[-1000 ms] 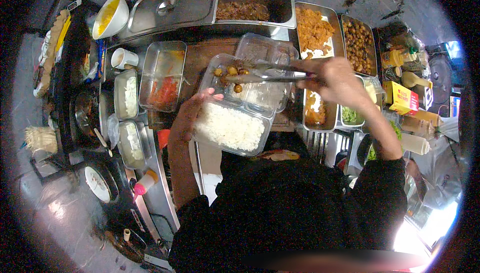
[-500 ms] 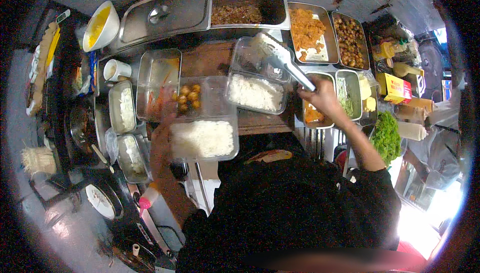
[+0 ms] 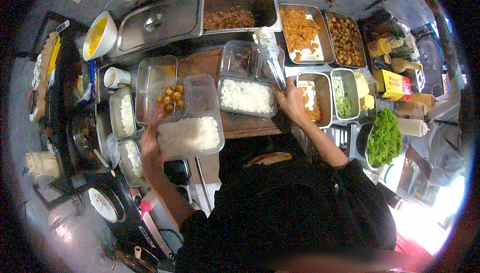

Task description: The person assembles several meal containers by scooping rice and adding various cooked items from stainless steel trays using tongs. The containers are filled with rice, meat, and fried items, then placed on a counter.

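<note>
My left hand (image 3: 154, 125) is closed on the left side of a clear divided takeaway container (image 3: 201, 89). White rice (image 3: 190, 137) fills its near compartment, small round brown-glazed pieces (image 3: 171, 98) sit in the far left one, and the far right one is bare. In my right hand (image 3: 291, 103) are metal tongs (image 3: 271, 59), pointing away from me; their tips look bare. The hand is beside the right edge of a second clear divided container (image 3: 225, 53) on the wooden board (image 3: 197, 63). That one holds rice (image 3: 246, 96) in its near compartment.
Metal pans hold shredded brown meat (image 3: 227, 19), orange food (image 3: 300, 28) and round glazed pieces (image 3: 344, 38) along the back. Smaller tubs of shredded greens (image 3: 343, 95) and orange food (image 3: 311, 100) stand right. Green lettuce (image 3: 386, 135) is further right. A white mug (image 3: 117, 78) stands left.
My right hand has moved left with the tongs, from the small tubs to the second container's right edge. The held container has shifted slightly left with my left hand.
</note>
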The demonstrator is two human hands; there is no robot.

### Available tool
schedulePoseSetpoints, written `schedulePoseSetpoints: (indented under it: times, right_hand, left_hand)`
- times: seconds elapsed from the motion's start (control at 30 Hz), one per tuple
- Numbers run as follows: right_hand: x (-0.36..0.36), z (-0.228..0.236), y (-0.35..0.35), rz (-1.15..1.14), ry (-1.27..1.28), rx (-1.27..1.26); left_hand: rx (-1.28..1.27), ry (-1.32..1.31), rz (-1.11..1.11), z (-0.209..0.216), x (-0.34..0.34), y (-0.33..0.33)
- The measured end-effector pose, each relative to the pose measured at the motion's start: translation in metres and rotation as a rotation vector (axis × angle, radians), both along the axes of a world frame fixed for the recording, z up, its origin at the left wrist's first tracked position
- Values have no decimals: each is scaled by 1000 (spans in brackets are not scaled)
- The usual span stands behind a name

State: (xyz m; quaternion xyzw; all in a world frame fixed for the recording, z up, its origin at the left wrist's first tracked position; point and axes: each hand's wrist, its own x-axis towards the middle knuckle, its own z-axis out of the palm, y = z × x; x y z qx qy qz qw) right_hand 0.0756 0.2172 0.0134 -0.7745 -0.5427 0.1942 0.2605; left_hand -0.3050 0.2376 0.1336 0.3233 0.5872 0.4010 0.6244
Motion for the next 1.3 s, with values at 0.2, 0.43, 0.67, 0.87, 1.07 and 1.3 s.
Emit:
schedulePoseSetpoints:
  times: [0.2,0.43,0.67,0.87,1.07,1.3]
  right_hand:
    - [52,34,-17,44,103,-80]
    - [125,111,-51,-120,87,-203]
    - [152,107,-86,-52,251,-44]
    - [117,144,-73,7,397,-132]
    - [205,170,-77,-264,169,-177]
    - [384,121,-72,22,-654,-133]
  left_hand:
    - [77,154,-222,-60,-24,14]
    - [10,75,-174,-124,42,45]
    - [451,1052,-91,-51,143,30]
    - [484,42,-681,-74,216,-1]
    - [69,-483,-619,-28,282,-5]
    - [-62,-424,-406,-38,293,2]
